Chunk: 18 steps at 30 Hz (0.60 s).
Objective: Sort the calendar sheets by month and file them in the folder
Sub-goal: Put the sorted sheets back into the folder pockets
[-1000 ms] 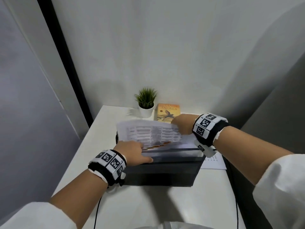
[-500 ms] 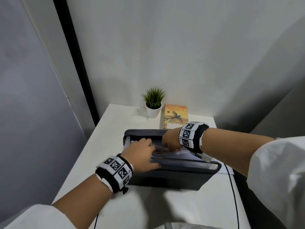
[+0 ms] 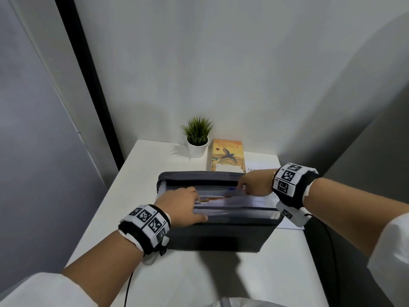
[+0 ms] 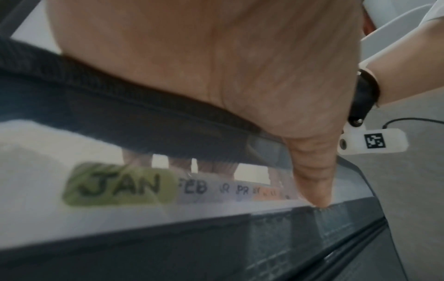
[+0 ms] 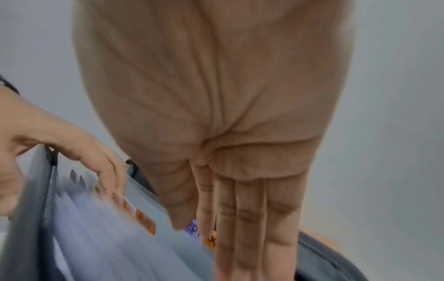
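Folder [image 3: 217,231], dark fabric, accordion type, standing open mid-counter [image 3: 137,178], translucent plastic dividers tabbed JAN [image 4: 117,185], FEB and onward. Left hand [image 3: 179,207] on the near-left edge, thumb over the front wall, fingers curled into the pockets, holding them apart. Right hand [image 3: 254,183] at the far right, fingers straight and together, dipped between dividers beside a tab reading SEP. Filing step apparently under way; next, likely seating the page flat, then fetching the loose sheet [image 3: 261,166] lying far right.
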Motion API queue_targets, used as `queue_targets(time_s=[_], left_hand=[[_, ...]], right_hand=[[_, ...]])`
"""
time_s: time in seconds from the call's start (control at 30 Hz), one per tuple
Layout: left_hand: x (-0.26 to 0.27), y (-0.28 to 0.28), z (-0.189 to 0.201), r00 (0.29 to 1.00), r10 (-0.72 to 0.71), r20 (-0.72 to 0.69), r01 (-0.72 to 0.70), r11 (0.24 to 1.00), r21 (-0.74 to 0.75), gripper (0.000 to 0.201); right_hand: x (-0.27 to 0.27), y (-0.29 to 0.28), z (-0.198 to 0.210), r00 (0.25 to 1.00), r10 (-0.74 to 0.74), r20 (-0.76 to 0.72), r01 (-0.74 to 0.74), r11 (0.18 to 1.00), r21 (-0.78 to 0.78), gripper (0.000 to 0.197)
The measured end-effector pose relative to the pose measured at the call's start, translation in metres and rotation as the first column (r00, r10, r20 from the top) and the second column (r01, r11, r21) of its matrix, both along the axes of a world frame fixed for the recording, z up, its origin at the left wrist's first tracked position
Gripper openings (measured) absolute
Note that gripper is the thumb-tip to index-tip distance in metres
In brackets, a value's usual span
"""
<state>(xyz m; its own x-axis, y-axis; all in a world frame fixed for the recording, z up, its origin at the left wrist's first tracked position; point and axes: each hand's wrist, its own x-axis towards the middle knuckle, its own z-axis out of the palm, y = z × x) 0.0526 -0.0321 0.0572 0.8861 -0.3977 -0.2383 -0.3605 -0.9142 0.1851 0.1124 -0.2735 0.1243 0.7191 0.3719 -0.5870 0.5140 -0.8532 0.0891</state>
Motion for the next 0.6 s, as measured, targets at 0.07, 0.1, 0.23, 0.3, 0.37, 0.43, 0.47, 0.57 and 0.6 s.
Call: queue_targets(time_s=[0.07,0.1,0.23,0.3,0.37,0.43,0.47,0.57,0.6], left_hand=[[0.000,0.000,0.001,1.000,0.002,-0.009,-0.002,1.000,0.015,0.069],[0.000,0.000,0.002,1.000,0.015,-0.020,-0.014,1.000,0.006,0.070],[-0.002,0.001,0.005,0.998,0.047,-0.032,-0.048,0.998,-0.031,0.081],[-0.002,0.001,0.006,0.998,0.043,-0.049,-0.044,0.999,-0.031,0.089],[-0.002,0.000,0.007,0.998,0.031,-0.058,-0.033,0.999,-0.019,0.093],[-0.002,-0.001,0.007,0.998,0.020,-0.055,-0.021,1.000,-0.020,0.092],[-0.003,-0.001,0.007,0.998,0.015,-0.053,-0.016,1.000,-0.021,0.090],[-0.003,-0.003,0.008,0.999,0.006,-0.045,-0.006,1.000,0.005,0.087],[-0.003,-0.003,0.008,0.999,0.003,-0.039,-0.003,1.000,0.015,0.086]], right_hand=[[-0.004,-0.009,-0.005,0.999,-0.046,0.023,0.045,0.997,0.061,0.037],[-0.007,-0.012,-0.008,0.998,-0.059,0.027,0.057,0.995,0.085,0.036],[-0.015,-0.019,-0.019,0.997,-0.061,0.037,0.054,0.988,0.147,0.037],[-0.017,-0.023,-0.023,0.996,-0.077,0.039,0.068,0.978,0.195,0.035],[-0.018,-0.026,-0.027,0.995,-0.093,0.040,0.082,0.969,0.233,0.033],[-0.018,-0.028,-0.030,0.991,-0.125,0.041,0.110,0.957,0.268,0.031],[-0.018,-0.030,-0.031,0.990,-0.135,0.042,0.117,0.951,0.284,0.031],[-0.019,-0.035,-0.037,0.985,-0.168,0.034,0.146,0.925,0.351,0.032],[-0.019,-0.037,-0.039,0.982,-0.188,0.027,0.165,0.911,0.379,0.033]])
